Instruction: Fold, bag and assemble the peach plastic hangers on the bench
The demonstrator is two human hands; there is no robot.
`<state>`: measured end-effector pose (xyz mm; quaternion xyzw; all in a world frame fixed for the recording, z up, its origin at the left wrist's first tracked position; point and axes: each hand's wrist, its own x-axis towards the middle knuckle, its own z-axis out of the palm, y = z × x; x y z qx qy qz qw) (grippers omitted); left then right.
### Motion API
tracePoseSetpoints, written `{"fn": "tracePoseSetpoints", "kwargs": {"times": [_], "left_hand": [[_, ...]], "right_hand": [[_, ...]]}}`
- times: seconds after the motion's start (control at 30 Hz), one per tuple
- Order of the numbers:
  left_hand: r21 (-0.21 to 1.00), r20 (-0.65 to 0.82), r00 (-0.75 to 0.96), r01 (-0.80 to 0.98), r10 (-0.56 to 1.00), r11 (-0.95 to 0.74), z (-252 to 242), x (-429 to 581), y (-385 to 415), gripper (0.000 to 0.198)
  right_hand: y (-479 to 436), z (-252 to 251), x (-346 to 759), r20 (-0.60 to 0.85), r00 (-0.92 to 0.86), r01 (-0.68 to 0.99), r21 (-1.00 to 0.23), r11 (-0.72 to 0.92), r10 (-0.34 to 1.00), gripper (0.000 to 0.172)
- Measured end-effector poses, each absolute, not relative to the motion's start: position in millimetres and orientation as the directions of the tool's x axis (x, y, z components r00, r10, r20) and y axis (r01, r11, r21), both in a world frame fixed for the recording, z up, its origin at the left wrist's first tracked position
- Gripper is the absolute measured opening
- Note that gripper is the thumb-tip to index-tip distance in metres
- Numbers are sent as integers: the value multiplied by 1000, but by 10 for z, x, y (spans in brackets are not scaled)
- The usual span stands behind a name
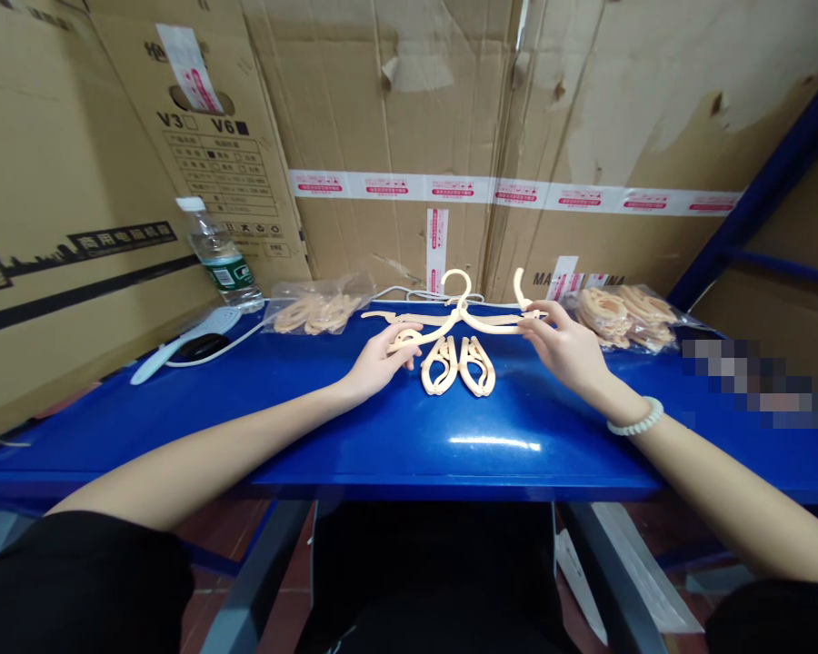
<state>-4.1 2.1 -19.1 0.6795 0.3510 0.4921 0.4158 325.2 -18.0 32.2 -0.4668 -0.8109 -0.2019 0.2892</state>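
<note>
Between my hands is a cream plastic folding hanger (458, 312), its arms spread and its hook upward. My left hand (380, 357) grips the end of its left arm. At the other end, my right hand (560, 343) has its fingers closed around the right arm. Another unfolded hanger (423, 319) lies just behind, partly hidden by the one I hold; a second hook shows near my right fingers. In front of the held hanger, two folded hangers (440, 366) (477, 368) lie side by side on the blue table (409, 445).
Bagged folded hangers (320, 312) lie at the back left, with more bagged hangers (623, 316) at the back right. A water bottle (224, 259), a light-blue brush-like object (184, 343) and a black oval object (203, 347) stand left. Cardboard (395, 118) walls the back.
</note>
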Motion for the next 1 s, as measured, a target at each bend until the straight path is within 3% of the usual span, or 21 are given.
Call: {"fn": "tracePoseSetpoints", "kwargs": {"times": [0.17,0.3,0.4,0.63,0.8,1.0], "left_hand": [[907,384,268,70,884,-415,-187,-38,14,40],[896,408,266,71,874,-439,-167,-32,-3,40],[875,447,234,86,863,-476,-141,-32,-23,40],[866,489,209,-1,847,-500,-141,-30,-22,43],[853,516,258,-71,817,-516,-164,0,-32,43],[850,515,316,-66,797,-523,-176,29,-81,41]], "right_hand": [[-124,310,3273,695,-307,739,-257,623,651,32],[-41,284,3317,604,-225,611,-523,594,764,32],[-6,283,3328,539,-213,512,-648,563,815,33],[-42,332,3301,466,-103,318,-821,473,879,37],[-81,301,3213,390,-118,116,-908,403,913,43],[-185,242,3047,344,-167,-64,-939,338,924,48]]}}
